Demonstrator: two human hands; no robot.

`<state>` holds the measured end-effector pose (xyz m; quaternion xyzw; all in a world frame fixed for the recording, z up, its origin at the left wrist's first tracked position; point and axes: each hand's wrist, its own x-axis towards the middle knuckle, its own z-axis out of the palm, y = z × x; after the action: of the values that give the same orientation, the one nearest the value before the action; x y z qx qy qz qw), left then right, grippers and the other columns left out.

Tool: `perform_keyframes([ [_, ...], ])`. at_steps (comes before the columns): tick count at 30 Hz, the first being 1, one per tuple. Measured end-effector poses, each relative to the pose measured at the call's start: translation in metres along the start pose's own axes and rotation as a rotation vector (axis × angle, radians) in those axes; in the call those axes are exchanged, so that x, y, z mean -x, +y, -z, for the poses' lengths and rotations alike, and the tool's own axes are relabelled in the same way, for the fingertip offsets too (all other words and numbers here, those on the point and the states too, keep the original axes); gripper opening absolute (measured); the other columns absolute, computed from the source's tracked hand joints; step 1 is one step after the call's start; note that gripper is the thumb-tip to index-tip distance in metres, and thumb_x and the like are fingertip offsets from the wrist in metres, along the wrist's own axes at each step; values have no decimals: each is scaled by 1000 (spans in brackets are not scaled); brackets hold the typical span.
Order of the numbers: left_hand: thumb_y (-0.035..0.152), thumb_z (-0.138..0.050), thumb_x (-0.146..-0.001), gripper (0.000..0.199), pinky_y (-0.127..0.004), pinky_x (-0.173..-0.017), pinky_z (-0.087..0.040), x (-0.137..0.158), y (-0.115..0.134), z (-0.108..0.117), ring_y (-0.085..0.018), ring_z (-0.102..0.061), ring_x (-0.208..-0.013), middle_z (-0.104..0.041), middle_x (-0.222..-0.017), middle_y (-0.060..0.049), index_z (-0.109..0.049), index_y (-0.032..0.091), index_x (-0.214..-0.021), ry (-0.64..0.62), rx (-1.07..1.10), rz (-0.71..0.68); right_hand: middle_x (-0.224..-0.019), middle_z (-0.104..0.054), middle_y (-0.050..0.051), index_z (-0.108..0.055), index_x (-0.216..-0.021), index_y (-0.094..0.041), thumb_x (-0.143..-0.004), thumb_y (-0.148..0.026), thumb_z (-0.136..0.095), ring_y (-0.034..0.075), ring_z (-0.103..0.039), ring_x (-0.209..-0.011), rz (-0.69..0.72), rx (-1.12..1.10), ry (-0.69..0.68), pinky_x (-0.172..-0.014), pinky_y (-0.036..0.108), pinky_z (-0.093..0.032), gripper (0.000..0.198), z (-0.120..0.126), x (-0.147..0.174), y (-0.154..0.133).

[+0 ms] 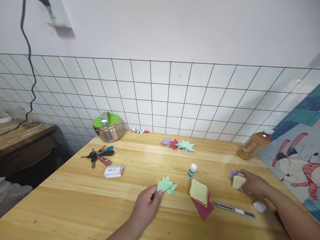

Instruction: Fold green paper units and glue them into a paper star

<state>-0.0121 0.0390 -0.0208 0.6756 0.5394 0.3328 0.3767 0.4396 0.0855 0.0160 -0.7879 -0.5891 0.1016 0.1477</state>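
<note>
Between thumb and fingers, my left hand [147,206] pinches a light green folded paper piece [166,185] with pointed tips, just above the wooden table. Over at the right, my right hand [255,183] is closed on a small stack of coloured paper squares [238,181], pale yellow in front with purple behind. A second stack of paper squares [199,192], yellow on top of dark red, lies between my hands. A glue stick [191,170] with a white cap stands behind that stack. Near my right forearm lies a utility knife [234,209].
Folded paper stars [186,146] in several colours lie by the tiled wall. A pot with a green lid [110,128], a marker [140,131], keys [98,154] and a small white box [113,171] are on the left. A drink bottle [252,145] stands at right, near a white object [259,206].
</note>
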Motion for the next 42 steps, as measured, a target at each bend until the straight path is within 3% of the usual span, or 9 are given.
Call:
perform_keyframes([
  [12, 37, -40, -86, 31, -29, -65, -42, -5, -7, 16, -19, -53, -71, -57, -72, -3, -62, 17, -87, 261, -196, 0, -78, -62, 3, -48, -76, -24, -68, -20, -55, 22, -57, -73, 343, 1, -72, -60, 28, -39, 12, 4, 129, -126],
  [18, 31, -58, -75, 63, -53, -101, -23, 1, -3, 27, -34, -31, -124, -39, -133, -17, -37, 15, -131, 512, -405, -35, -81, -60, 3, -46, -80, -23, -71, -14, -54, 21, -56, -74, 425, -30, -74, -61, 28, -39, 15, -6, 158, -163],
  [20, 33, -57, -77, 68, -49, -105, -21, 15, 8, 19, -30, -26, -129, -31, -139, -14, -26, 19, -136, 381, -265, -207, -83, -60, 3, -46, -81, -23, -69, -10, -54, 21, -56, -77, 453, -20, -99, -63, 28, -40, 20, -14, 165, -170],
  [22, 38, -65, -71, 84, -47, -105, -25, 30, 20, 6, -30, -26, -130, -27, -143, -13, -19, 22, -139, 13, -51, -341, -85, -60, 3, -46, -83, -23, -67, -6, -54, 22, -56, -81, 494, -11, -143, -66, 29, -40, 25, -26, 173, -177],
  [25, 35, -77, -59, 114, -45, -103, -30, 45, 33, -14, -30, -31, -128, -28, -143, -16, -1, 22, -142, -291, 138, -281, -89, -60, 4, -46, -86, -23, -67, -2, -50, 21, -57, -84, 552, -22, -204, -67, 29, -42, 29, -48, 186, -190],
  [28, 24, -66, -73, 82, -42, -102, -31, 43, 38, -23, -22, -50, -114, -51, -128, -8, -18, 29, -140, -402, 86, -240, -93, -59, 5, -47, -94, -24, -69, -2, -49, 21, -57, -86, 566, -65, -223, -70, 30, -43, 33, -65, 197, -200],
  [34, 24, -62, -74, 40, -44, -104, -25, 35, 33, -19, -20, -58, -96, -64, -103, -2, -53, 26, -112, -413, -131, -347, -117, -53, 7, -37, -123, -24, -67, -28, -64, 22, -53, -103, 455, -273, -246, -83, 32, -45, 62, -41, 184, -181],
  [37, 28, -69, -66, 54, -39, -96, -33, 36, 31, -20, -22, -55, -97, -63, -105, -4, -48, 24, -116, -377, -98, -410, -105, -60, 7, -53, -108, -21, -79, -41, -50, 21, -57, -94, 274, -291, -129, -75, 31, -46, 35, -14, 133, -142],
  [42, 29, -67, -67, 42, -36, -89, -35, 35, 35, -22, -21, -54, -92, -62, -99, -4, -51, 23, -106, -356, -100, -417, -118, -54, 24, -51, -120, -5, -74, -34, -58, 31, -52, -106, 25, 112, 104, -81, 36, -38, 55, 7, 31, -48],
])
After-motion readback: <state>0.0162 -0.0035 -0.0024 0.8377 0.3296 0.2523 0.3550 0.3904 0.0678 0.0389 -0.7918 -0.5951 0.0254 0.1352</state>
